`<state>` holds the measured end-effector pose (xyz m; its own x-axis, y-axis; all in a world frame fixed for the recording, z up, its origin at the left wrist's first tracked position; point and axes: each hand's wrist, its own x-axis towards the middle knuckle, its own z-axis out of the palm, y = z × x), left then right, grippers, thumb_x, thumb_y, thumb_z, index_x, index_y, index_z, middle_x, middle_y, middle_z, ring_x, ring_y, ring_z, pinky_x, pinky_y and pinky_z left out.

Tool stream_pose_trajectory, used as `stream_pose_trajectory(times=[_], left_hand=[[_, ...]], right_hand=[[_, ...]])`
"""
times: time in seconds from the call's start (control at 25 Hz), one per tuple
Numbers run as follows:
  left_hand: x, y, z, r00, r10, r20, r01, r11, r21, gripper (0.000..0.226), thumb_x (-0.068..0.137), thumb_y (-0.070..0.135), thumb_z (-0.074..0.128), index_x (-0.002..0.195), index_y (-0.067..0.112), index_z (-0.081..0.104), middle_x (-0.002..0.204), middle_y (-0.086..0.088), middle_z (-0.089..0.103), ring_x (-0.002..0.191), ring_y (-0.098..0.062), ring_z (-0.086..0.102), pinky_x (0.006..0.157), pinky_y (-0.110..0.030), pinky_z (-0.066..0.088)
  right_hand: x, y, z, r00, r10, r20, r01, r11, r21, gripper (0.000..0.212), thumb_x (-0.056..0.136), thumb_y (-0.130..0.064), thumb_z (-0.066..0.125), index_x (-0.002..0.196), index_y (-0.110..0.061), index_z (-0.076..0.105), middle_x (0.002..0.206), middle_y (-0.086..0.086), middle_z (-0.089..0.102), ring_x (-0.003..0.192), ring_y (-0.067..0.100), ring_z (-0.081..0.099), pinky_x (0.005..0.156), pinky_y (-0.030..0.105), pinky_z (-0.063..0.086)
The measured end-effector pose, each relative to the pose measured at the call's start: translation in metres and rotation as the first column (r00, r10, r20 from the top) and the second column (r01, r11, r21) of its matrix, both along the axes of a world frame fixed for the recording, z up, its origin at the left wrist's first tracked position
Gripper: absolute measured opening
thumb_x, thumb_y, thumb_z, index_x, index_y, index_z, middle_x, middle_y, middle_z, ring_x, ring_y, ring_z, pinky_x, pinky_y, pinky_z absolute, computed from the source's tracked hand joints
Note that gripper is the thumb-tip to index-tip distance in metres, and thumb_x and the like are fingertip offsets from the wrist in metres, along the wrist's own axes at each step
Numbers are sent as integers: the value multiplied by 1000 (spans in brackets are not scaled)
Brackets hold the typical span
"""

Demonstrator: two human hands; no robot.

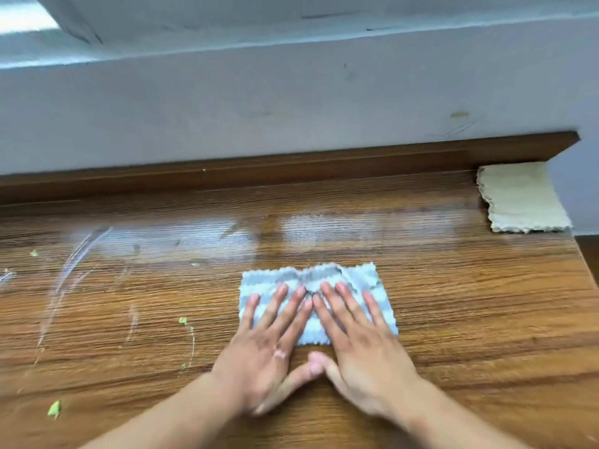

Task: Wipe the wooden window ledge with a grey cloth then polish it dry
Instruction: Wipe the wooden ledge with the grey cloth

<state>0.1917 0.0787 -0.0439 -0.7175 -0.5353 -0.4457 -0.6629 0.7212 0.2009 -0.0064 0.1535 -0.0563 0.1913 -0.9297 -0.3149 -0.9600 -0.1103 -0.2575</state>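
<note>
Left hand [272, 348], right hand [359, 345] flat on grey cloth [363, 280], wooden ledge [453, 303]; beige cloth [522, 199] far right.

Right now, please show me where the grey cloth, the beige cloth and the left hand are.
grey cloth [363, 274]: head view, bare upper right part, beyond the fingertips.
beige cloth [522, 197]: head view, middle of it.
left hand [264, 348]: head view, back of the hand.

Both arms are reaching forward, side by side. The left hand [265, 345] and the right hand [359, 345] are lying flat, palms down, with fingers [278, 303] spread wide and pointing ahead. The two thumbs are touching at their tips, and the pointer fingers are almost meeting too.
</note>
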Motion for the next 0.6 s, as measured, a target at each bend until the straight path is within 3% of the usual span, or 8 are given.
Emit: stream_pose_trajectory(times=[0.12, 0.24, 0.32, 0.44, 0.48, 0.6], left_hand=[[-26, -87, -6, 989, 146, -3, -145, 987, -65, 87, 83, 79, -5, 154, 31, -22, 165, 3, -26, 148, -21, -33, 121, -54, -14], [-25, -138, -12, 986, 148, 70, -143, 987, -71, 94, 80, 82, -4, 156, 29, -20, 163, 3, -30, 147, -19, -35, 121, -54, -15], [-3, -97, -9, 995, 102, 15, -102, 993, -55, 94, 87, 82, 5, 159, 23, -13, 165, -1, -24, 150, -23, -31, 121, -55, -12], [25, 0, -2, 995, 68, -70, -70, 997, -26, 94, 94, 78, 26, 159, 11, 20, 168, -9, 12, 156, -30, 4, 115, -58, 11], [27, 9, -2, 996, 81, -41, -81, 997, 6, 94, 93, 78, 26, 159, 12, 22, 168, -9, 15, 156, -29, 6, 114, -58, 12], [17, -52, -4, 987, 161, 28, -161, 987, 1, 93, 87, 83, 3, 159, 25, -12, 166, 0, -22, 149, -19, -33, 120, -55, -14]], right_hand=[[-11, -99, -2, 994, -104, -33, 103, 994, -28, 74, 102, -60, 23, 164, -23, 6, 173, 1, -3, 157, 21, -12, 124, 50, -8], [-8, -147, -12, 993, -88, -81, 89, 996, -1, 73, 104, -57, 16, 163, -23, -8, 171, 0, -18, 155, 20, -23, 124, 52, -12], [8, -105, -8, 999, 3, -45, -4, 1000, -20, 79, 100, -59, 21, 164, -17, 1, 172, 4, -8, 157, 23, -15, 125, 52, -4], [26, -19, 4, 995, 96, 0, -96, 994, -48, 86, 90, -63, 43, 157, -10, 37, 167, 8, 26, 155, 28, 23, 116, 54, 20], [25, -13, 5, 995, 99, 2, -99, 995, 5, 85, 89, -63, 45, 155, -11, 41, 166, 8, 29, 153, 28, 27, 115, 54, 22], [17, -73, 1, 997, 66, -43, -66, 998, 21, 83, 94, -64, 25, 164, -20, 17, 172, 3, 10, 158, 23, 0, 123, 51, 2]])
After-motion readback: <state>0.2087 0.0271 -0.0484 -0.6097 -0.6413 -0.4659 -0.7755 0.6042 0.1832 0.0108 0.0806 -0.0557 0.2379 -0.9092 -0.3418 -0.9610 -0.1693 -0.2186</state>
